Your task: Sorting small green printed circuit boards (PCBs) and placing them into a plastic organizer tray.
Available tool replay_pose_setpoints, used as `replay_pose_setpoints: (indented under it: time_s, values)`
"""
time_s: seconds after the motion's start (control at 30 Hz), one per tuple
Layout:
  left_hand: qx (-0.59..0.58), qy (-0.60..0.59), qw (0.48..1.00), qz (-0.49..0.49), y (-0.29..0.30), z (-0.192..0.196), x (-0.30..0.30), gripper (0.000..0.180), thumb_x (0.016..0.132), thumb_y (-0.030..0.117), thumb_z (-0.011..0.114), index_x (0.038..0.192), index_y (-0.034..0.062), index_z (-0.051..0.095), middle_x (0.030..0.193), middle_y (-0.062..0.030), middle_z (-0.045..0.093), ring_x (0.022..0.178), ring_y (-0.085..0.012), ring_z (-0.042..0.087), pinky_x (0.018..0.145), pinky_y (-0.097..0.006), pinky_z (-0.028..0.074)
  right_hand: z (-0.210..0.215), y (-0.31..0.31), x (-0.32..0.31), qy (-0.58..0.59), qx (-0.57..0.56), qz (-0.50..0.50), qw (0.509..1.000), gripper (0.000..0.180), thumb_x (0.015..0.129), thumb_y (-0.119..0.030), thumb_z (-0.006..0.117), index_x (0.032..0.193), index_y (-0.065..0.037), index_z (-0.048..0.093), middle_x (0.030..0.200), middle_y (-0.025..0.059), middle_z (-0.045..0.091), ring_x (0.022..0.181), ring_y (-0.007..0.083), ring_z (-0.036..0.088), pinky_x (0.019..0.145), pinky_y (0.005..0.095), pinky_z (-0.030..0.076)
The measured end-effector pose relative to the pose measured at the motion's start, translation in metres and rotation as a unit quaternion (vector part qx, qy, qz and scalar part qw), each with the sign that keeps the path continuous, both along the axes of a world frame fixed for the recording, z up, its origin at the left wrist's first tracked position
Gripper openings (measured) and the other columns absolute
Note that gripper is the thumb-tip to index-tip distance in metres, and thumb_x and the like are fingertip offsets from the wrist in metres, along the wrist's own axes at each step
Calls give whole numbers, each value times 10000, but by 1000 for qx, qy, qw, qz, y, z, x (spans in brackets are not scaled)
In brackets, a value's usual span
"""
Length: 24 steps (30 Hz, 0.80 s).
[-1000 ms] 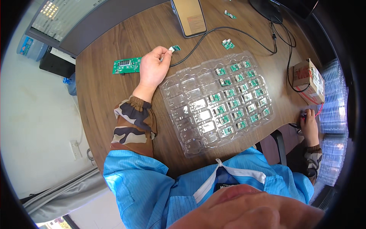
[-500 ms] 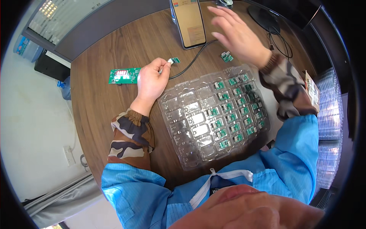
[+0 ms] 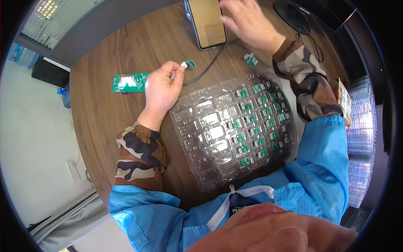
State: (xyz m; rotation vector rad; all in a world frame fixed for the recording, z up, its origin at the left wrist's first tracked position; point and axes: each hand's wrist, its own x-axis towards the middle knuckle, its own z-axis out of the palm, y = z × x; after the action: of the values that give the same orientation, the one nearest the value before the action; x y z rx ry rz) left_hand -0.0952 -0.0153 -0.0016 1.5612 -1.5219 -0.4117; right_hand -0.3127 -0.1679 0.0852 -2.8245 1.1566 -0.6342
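Note:
Between thumb and fingertips, my left hand (image 3: 163,86) pinches a small green circuit board (image 3: 191,64) by its white connector end. Beside that wrist lies a longer green circuit board (image 3: 136,87) with a lit red display, partly covered by the hand. My right hand (image 3: 254,26) is raised at the right edge of an upright phone (image 3: 205,27), fingers apart and holding nothing; whether it touches the screen I cannot tell. Below the hands, a clear plastic tray (image 3: 197,161) holds several small green boards in its right-hand pockets.
A few loose small boards (image 3: 250,59) lie behind the tray. From near the phone a dark cable (image 3: 210,67) runs toward my left hand. A black stand base (image 3: 289,17) is at the far right. Stacked clear trays (image 3: 363,143) rise beside my right arm.
My right hand has moved left and away from me, up to the phone. The left hand keeps its pinch on the small board. The whole view has shifted slightly.

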Motion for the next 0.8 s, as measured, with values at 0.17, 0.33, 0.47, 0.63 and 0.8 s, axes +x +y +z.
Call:
replay_pose_setpoints:
  time_s: [0.17,0.33,0.47,0.63,0.8]
  values:
    - [-1,-2,1000,7,-4,-2,2,137,802,142,573,703,48,585,499,21,451,430,-121,393,433,-267,326,5,20,-20,46,114,-26,992,180,791,-156,584,899,-17,544,1064,114,579,880,275,559,770,337,447]
    - [-2,-7,1000,9,-3,-1,4,142,805,150,572,706,48,585,506,19,459,438,-127,399,442,-266,332,-15,38,-34,103,93,-38,990,179,804,-182,588,791,-5,569,869,94,626,676,257,595,643,334,480]
    - [-12,-8,1000,-1,-6,-1,0,148,806,158,571,708,48,585,507,16,461,438,-134,401,444,-267,332,-43,42,-38,128,10,-75,989,201,801,-204,589,760,-8,576,770,99,617,614,278,580,607,342,476]
    - [-3,-9,1000,6,-1,2,2,155,807,167,568,712,46,588,506,12,465,438,-142,407,442,-272,332,-51,39,-25,144,-31,-81,986,178,790,-201,591,773,-25,575,760,100,595,641,288,574,614,350,473]
    - [1,-11,1000,6,-1,4,2,158,807,172,566,715,46,591,505,10,467,439,-146,413,442,-276,334,-46,40,-24,155,-7,-17,988,108,761,-136,598,794,-37,571,800,75,589,688,274,578,632,344,472]
